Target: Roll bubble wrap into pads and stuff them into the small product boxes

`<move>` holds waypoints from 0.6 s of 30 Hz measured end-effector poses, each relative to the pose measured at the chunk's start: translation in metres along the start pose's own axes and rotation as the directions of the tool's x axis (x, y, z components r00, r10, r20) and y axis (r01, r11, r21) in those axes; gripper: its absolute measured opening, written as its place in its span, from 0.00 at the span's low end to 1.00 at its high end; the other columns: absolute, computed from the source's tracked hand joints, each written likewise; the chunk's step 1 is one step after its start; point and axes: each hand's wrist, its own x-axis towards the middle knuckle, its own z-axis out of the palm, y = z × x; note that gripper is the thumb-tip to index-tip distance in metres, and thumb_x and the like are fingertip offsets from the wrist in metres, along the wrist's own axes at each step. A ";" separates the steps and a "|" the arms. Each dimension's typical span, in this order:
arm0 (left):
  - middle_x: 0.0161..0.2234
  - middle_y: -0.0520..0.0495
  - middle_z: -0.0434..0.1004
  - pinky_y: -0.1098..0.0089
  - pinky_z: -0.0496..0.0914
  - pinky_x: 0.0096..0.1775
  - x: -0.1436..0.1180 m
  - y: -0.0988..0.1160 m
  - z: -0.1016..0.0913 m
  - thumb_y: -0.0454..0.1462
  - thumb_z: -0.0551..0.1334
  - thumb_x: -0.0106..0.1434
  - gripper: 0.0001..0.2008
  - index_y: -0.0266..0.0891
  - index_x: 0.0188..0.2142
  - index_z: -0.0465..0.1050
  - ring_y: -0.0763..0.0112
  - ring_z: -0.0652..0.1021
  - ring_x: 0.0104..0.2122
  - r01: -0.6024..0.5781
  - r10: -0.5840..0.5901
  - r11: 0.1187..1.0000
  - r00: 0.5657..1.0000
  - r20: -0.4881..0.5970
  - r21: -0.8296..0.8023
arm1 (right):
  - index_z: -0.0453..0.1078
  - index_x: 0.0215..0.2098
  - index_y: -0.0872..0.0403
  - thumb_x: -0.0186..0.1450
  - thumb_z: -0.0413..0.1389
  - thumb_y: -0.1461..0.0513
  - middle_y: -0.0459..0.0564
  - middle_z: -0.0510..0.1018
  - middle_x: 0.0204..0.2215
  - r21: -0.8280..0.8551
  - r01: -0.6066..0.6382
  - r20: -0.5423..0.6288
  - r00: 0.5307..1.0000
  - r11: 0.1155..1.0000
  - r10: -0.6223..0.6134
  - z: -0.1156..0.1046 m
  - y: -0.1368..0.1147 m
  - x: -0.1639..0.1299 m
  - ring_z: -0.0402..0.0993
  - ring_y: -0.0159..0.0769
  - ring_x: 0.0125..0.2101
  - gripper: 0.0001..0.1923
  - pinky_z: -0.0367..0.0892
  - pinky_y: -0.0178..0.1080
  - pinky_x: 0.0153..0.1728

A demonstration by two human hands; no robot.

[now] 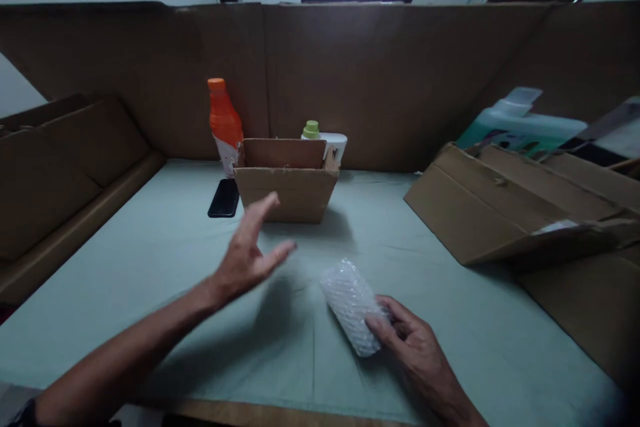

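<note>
- Your right hand (415, 340) rests on the worktop (150, 260) with its fingers curled around the near end of a bubble-wrapped bundle (351, 305), gripping it.
- The bundle lies flat on the pale green cover, near the front edge and a little right of centre. It is roughly a cylinder, and its long axis runs diagonally: the near end points toward you and to the right, under your fingers, and the far end points away and to the left.
- What is inside the wrap cannot be made out.
- Your left hand (247, 255) is raised above the worktop, left of the bundle and apart from it. It is open, fingers spread and pointing away from you, holding nothing.
- Past your left hand stands a small cardboard box (286, 185), its flaps up and its top open.
- A black phone (224, 198) lies flat just left of the box.
- Behind the box stand an orange bottle (224, 121) and a white bottle with a green cap (325, 140).
- Flattened cardboard (500, 207) lies well off to the right.
</note>
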 end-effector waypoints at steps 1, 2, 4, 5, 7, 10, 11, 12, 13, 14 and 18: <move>0.63 0.37 0.66 0.45 0.60 0.63 0.021 -0.009 -0.013 0.40 0.67 0.61 0.35 0.42 0.66 0.59 0.51 0.66 0.63 -0.084 0.102 0.979 0.990 -0.094 0.184 | 0.77 0.41 0.54 0.63 0.59 0.45 0.49 0.82 0.32 -0.073 0.026 -0.015 1.000 0.997 -0.027 -0.006 -0.004 0.004 0.78 0.39 0.30 0.21 0.74 0.36 0.31; 0.64 0.36 0.64 0.43 0.57 0.64 0.040 -0.018 -0.024 0.38 0.67 0.59 0.34 0.40 0.64 0.62 0.48 0.63 0.65 -0.120 0.175 0.938 0.974 -0.144 0.325 | 0.78 0.41 0.53 0.62 0.60 0.46 0.49 0.82 0.32 -0.151 0.058 -0.018 0.998 0.987 -0.061 -0.014 -0.009 0.008 0.79 0.39 0.29 0.21 0.74 0.36 0.31; 0.63 0.34 0.65 0.40 0.57 0.64 0.064 -0.035 -0.038 0.33 0.65 0.58 0.24 0.37 0.55 0.71 0.44 0.60 0.67 -0.139 0.234 0.856 0.963 -0.135 0.497 | 0.79 0.39 0.52 0.61 0.61 0.46 0.49 0.84 0.31 -0.303 0.143 -0.030 0.987 0.942 -0.160 -0.031 -0.020 0.016 0.80 0.39 0.28 0.20 0.75 0.35 0.30; 0.63 0.35 0.64 0.40 0.58 0.64 0.067 -0.042 -0.041 0.30 0.64 0.58 0.18 0.37 0.49 0.75 0.43 0.60 0.67 -0.157 0.252 0.830 0.961 -0.109 0.535 | 0.80 0.39 0.51 0.60 0.62 0.46 0.49 0.84 0.30 -0.371 0.189 -0.050 0.974 0.909 -0.222 -0.040 -0.027 0.021 0.80 0.38 0.27 0.20 0.75 0.35 0.29; 0.67 0.38 0.59 0.40 0.59 0.64 0.060 -0.053 -0.038 0.27 0.62 0.58 0.12 0.38 0.40 0.77 0.44 0.58 0.68 -0.213 0.304 0.811 0.949 -0.080 0.545 | 0.80 0.39 0.50 0.60 0.62 0.44 0.48 0.84 0.31 -0.494 0.269 -0.124 0.920 0.827 -0.373 -0.058 -0.046 0.033 0.80 0.38 0.26 0.21 0.74 0.34 0.24; 0.73 0.45 0.42 0.43 0.62 0.64 0.036 -0.064 -0.023 0.27 0.61 0.61 0.11 0.40 0.41 0.77 0.46 0.54 0.70 -0.224 0.325 0.870 0.931 -0.168 0.440 | 0.78 0.43 0.46 0.62 0.60 0.42 0.48 0.84 0.32 -0.653 0.385 -0.150 0.778 0.652 -0.610 -0.076 -0.090 0.064 0.79 0.36 0.25 0.21 0.70 0.33 0.19; 0.74 0.46 0.39 0.44 0.64 0.63 0.030 -0.068 -0.017 0.27 0.60 0.62 0.12 0.40 0.42 0.77 0.47 0.54 0.70 -0.194 0.288 0.905 0.934 -0.210 0.380 | 0.78 0.44 0.46 0.64 0.58 0.44 0.48 0.84 0.33 -0.689 0.444 -0.090 0.732 0.574 -0.675 -0.076 -0.109 0.078 0.77 0.35 0.24 0.19 0.69 0.33 0.19; 0.74 0.47 0.38 0.46 0.65 0.63 0.026 -0.071 -0.013 0.28 0.59 0.63 0.12 0.40 0.43 0.77 0.48 0.55 0.70 -0.157 0.241 0.936 0.939 -0.246 0.316 | 0.77 0.46 0.45 0.67 0.56 0.45 0.47 0.83 0.33 -0.716 0.508 -0.003 0.683 0.479 -0.730 -0.072 -0.128 0.095 0.76 0.34 0.24 0.18 0.68 0.34 0.20; 0.74 0.47 0.38 0.47 0.66 0.63 0.024 -0.074 -0.009 0.28 0.59 0.64 0.11 0.40 0.43 0.77 0.48 0.56 0.70 -0.125 0.195 0.958 0.943 -0.271 0.257 | 0.76 0.47 0.45 0.69 0.55 0.47 0.48 0.83 0.34 -0.730 0.571 0.116 0.645 0.376 -0.755 -0.064 -0.148 0.114 0.76 0.33 0.24 0.17 0.68 0.35 0.21; 0.74 0.47 0.38 0.47 0.65 0.63 0.024 -0.077 -0.005 0.28 0.59 0.65 0.11 0.41 0.43 0.77 0.49 0.57 0.70 -0.099 0.158 0.973 0.944 -0.291 0.209 | 0.76 0.47 0.46 0.70 0.53 0.50 0.48 0.83 0.36 -0.747 0.608 0.227 0.613 0.269 -0.757 -0.052 -0.167 0.135 0.76 0.33 0.25 0.15 0.68 0.36 0.23; 0.74 0.45 0.40 0.46 0.61 0.65 0.029 -0.084 0.002 0.28 0.58 0.65 0.12 0.41 0.44 0.76 0.50 0.60 0.69 -0.069 0.103 0.991 0.943 -0.317 0.116 | 0.79 0.39 0.51 0.66 0.58 0.58 0.50 0.83 0.31 -0.826 0.557 0.495 0.638 -0.090 -0.590 0.025 -0.215 0.223 0.75 0.35 0.27 0.08 0.63 0.35 0.27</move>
